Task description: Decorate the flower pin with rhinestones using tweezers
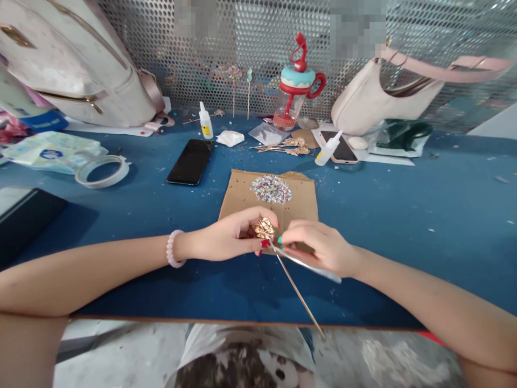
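My left hand (226, 235), with a pale bead bracelet at the wrist, pinches a gold flower-topped hair stick (264, 228) between thumb and fingers. Its long thin shaft slants down to the right, past the table's front edge. Closed around silver tweezers (313, 267), my right hand (326, 247) is just to the right. The tweezer tips point at the base of the gold flower; whether they touch it or grip anything is too small to tell. Under both hands lies a cardboard piece (238, 200), bearing a pile of small glittering rhinestones (270, 188).
Behind the cardboard are a black phone (190, 161), two glue bottles (205, 121) (328, 149), several gold hair sticks (288, 146) and a red-lidded cup (297, 89). A tape roll (102, 180) and a backpack (81, 70) stand left; a handbag (375, 97) is back right.
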Action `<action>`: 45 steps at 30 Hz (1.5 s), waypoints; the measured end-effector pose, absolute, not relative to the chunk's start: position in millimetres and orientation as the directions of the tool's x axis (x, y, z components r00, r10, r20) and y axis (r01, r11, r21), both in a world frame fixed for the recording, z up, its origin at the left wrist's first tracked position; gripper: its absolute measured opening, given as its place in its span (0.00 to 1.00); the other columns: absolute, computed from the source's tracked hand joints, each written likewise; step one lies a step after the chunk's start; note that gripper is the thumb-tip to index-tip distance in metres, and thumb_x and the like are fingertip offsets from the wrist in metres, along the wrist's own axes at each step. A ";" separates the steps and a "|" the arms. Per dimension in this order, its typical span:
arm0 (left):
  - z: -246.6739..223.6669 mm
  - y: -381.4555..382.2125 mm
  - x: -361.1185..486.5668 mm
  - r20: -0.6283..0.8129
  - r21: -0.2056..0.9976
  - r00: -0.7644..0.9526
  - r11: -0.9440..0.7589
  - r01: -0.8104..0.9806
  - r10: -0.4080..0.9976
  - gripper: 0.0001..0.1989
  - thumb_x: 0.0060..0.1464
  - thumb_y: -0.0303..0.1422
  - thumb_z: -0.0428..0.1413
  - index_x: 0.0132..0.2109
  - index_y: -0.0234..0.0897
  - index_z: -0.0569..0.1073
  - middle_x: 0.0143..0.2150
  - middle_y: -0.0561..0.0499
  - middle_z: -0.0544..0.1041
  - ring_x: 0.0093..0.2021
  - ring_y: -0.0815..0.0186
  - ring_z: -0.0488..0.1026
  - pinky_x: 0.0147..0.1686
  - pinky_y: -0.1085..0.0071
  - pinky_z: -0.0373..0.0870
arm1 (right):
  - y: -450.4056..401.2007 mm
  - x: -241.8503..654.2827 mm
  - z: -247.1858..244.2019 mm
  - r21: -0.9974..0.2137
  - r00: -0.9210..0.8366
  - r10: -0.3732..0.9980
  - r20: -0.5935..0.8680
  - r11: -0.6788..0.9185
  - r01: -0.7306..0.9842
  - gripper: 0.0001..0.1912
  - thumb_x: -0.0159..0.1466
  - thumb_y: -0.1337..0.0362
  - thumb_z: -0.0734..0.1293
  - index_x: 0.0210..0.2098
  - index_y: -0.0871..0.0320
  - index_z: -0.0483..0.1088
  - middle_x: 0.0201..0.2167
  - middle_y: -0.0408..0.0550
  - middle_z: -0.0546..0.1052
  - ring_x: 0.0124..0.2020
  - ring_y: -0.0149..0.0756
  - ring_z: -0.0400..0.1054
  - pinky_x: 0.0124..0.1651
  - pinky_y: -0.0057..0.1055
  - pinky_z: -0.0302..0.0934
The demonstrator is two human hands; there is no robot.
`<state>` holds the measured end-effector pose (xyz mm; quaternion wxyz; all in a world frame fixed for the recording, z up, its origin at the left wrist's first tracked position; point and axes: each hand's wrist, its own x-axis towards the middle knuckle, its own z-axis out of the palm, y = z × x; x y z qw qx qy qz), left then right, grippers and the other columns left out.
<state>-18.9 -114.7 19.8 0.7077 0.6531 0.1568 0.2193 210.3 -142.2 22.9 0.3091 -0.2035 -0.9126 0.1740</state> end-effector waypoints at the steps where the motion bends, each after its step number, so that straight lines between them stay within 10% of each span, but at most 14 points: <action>1: 20.2 -114.5 -18.7 0.065 0.992 0.857 0.057 -0.109 0.512 0.11 0.60 0.25 0.52 0.49 0.38 0.62 0.36 0.54 0.66 0.33 0.72 0.67 0.35 0.74 0.69 | -142.4 209.7 22.8 -0.434 -0.716 0.474 0.513 0.863 0.260 0.04 0.67 0.70 0.60 0.40 0.59 0.66 0.28 0.45 0.72 0.29 0.29 0.64 0.33 0.27 0.62; 15: 12.4 -110.0 -21.1 0.000 0.987 0.721 -0.117 0.112 0.693 0.13 0.60 0.28 0.51 0.52 0.40 0.61 0.34 0.55 0.67 0.30 0.72 0.70 0.31 0.74 0.68 | -144.1 207.7 32.6 -0.292 -0.667 0.556 0.496 0.830 0.475 0.07 0.63 0.73 0.57 0.35 0.59 0.66 0.21 0.39 0.67 0.20 0.26 0.56 0.26 0.25 0.53; 23: 9.3 -111.5 -23.1 0.103 0.888 0.663 -0.369 0.274 0.742 0.12 0.59 0.30 0.52 0.51 0.39 0.65 0.36 0.54 0.68 0.27 0.73 0.64 0.27 0.76 0.63 | -181.8 185.8 27.7 0.204 -0.888 0.217 0.405 0.925 0.319 0.06 0.63 0.70 0.63 0.39 0.63 0.70 0.20 0.40 0.65 0.21 0.30 0.57 0.24 0.33 0.44; 30: 10.9 -110.0 -21.8 0.082 0.863 0.690 -0.397 0.312 0.719 0.12 0.59 0.31 0.52 0.51 0.39 0.65 0.34 0.54 0.69 0.26 0.73 0.64 0.26 0.77 0.62 | -182.5 182.9 23.5 0.126 -0.931 0.319 0.177 0.931 0.343 0.17 0.64 0.75 0.58 0.52 0.65 0.65 0.25 0.44 0.71 0.24 0.32 0.63 0.27 0.32 0.48; 45: 10.1 -106.6 -22.4 0.077 0.870 0.715 -0.398 0.292 0.694 0.16 0.59 0.26 0.49 0.55 0.40 0.63 0.39 0.53 0.73 0.32 0.72 0.70 0.33 0.75 0.67 | -175.3 186.0 23.2 -0.021 -0.930 0.287 0.228 0.957 0.290 0.11 0.65 0.70 0.57 0.29 0.60 0.67 0.23 0.43 0.64 0.24 0.32 0.54 0.28 0.32 0.45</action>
